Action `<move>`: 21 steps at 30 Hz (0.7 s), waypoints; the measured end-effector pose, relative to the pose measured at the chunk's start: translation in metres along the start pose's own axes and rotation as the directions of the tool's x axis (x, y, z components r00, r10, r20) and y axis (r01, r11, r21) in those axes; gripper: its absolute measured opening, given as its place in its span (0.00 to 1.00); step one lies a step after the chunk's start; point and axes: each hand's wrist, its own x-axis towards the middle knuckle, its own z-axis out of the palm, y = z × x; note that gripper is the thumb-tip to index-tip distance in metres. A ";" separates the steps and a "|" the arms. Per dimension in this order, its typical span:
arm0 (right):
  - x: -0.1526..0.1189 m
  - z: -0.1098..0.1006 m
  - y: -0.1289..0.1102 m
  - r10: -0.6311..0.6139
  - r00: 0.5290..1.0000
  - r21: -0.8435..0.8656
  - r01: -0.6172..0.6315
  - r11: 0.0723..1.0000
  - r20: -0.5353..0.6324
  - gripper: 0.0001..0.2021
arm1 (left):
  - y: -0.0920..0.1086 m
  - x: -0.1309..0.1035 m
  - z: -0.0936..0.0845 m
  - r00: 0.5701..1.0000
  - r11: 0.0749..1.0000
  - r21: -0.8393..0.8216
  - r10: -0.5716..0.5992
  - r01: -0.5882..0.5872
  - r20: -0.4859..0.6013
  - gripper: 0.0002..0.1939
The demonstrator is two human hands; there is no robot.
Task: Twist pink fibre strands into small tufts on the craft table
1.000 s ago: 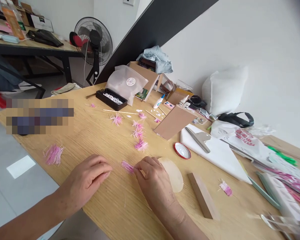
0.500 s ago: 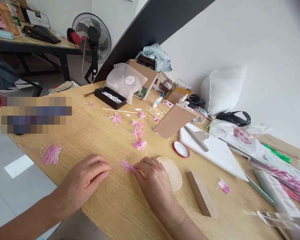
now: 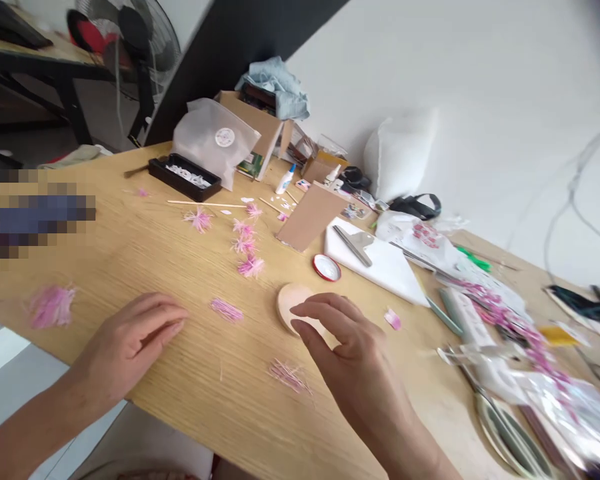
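Note:
My right hand is open above the table, thumb and fingertips apart with nothing between them. It partly covers a pale round disc. A short bundle of pink strands lies on the table between my hands. Closer to me, below the disc, is a looser bundle of thin pink strands. My left hand rests on the table left of these bundles, fingers together and curled against the thumb, with nothing showing in them. Left of it lies a fluffy pink tuft.
Several pink tufts sit farther back, near a thin stick and a black tray of white pieces. A red-rimmed lid, a propped brown board and a clipboard stand or lie right of them. Scissors are at right.
My right hand has let go of the pink bundle and moved right, its fingers parted. The bundle stays on the table. The looser strands now show. My left hand keeps its pose; the view has shifted right.

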 end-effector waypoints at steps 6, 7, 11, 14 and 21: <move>-0.036 -0.014 0.019 0.113 0.951 -0.016 -0.113 0.993 0.288 0.10 | 0.028 0.004 0.000 0.996 0.997 -0.014 0.074 -0.073 0.042 0.07; -0.040 -0.013 0.021 0.144 0.940 -0.046 -0.136 0.990 0.309 0.10 | 0.035 0.005 0.002 0.993 0.994 -0.033 0.106 -0.104 0.059 0.07; -0.055 -0.008 0.022 0.334 0.899 -0.217 -0.279 0.936 0.284 0.07 | 0.056 0.011 0.012 0.969 0.975 -0.068 0.220 -0.214 0.112 0.09; -0.068 -0.004 0.018 0.400 0.877 -0.238 -0.342 0.909 0.267 0.05 | 0.067 0.015 0.021 0.942 0.950 -0.034 0.312 -0.310 0.122 0.09; -0.082 0.005 0.010 0.487 0.844 -0.316 -0.410 0.856 0.225 0.06 | 0.089 0.018 0.038 0.893 0.922 -0.008 0.377 -0.387 0.247 0.11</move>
